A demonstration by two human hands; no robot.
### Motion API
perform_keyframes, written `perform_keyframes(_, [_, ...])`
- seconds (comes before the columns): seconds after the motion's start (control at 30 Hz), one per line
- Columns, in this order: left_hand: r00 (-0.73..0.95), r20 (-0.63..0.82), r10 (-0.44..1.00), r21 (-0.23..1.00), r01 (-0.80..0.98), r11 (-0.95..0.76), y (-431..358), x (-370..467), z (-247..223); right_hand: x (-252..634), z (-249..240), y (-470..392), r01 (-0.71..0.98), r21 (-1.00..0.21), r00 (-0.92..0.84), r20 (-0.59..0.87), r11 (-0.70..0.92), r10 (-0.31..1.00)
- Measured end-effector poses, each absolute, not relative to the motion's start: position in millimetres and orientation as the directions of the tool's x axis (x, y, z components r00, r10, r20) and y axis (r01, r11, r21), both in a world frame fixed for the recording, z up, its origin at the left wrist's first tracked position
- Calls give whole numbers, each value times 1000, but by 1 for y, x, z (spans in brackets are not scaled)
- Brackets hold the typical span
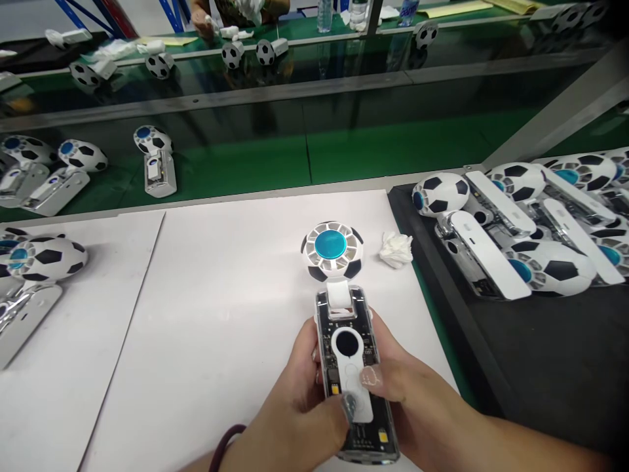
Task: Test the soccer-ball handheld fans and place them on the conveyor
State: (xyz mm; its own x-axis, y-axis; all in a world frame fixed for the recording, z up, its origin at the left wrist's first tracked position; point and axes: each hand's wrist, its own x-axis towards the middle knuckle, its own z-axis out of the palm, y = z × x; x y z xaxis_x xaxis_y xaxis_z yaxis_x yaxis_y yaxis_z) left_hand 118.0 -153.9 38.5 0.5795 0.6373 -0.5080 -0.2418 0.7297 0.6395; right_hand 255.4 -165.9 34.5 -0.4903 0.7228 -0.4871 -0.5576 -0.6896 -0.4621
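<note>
Both hands hold one handheld fan (330, 255) above the white work surface. Its head is patterned like a soccer ball with a blue centre, and its clear body (354, 354) shows a black circuit board and a white button panel. My left hand (307, 400) wraps the body's left side, thumb across the lower end of the panel. From the right, my right hand (407, 380) grips the body with its thumb on the panel. The fingers behind the body are mostly hidden. Right of the fan head lies a crumpled white tissue (396, 250).
At right, a black tray (521, 354) holds several similar fans. More fans (46, 259) lie at the left edge. On the green conveyor belt (236, 157) sit several fans, one standing alone (160, 170). Across the belt, a person's hand (202, 23) works among bottles and tissues.
</note>
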Motion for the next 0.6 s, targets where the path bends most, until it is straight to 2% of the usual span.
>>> perform_keyframes(0.17, [594,-502,628,668,-195,718,-155,115,35,252,35,-167,-595,-428,-477,-492,-680,728])
perform_keyframes(0.6, [608,-517,602,618,-222,754,-151,113,42,252,34,-166,-576,-469,-505,-440,-669,743])
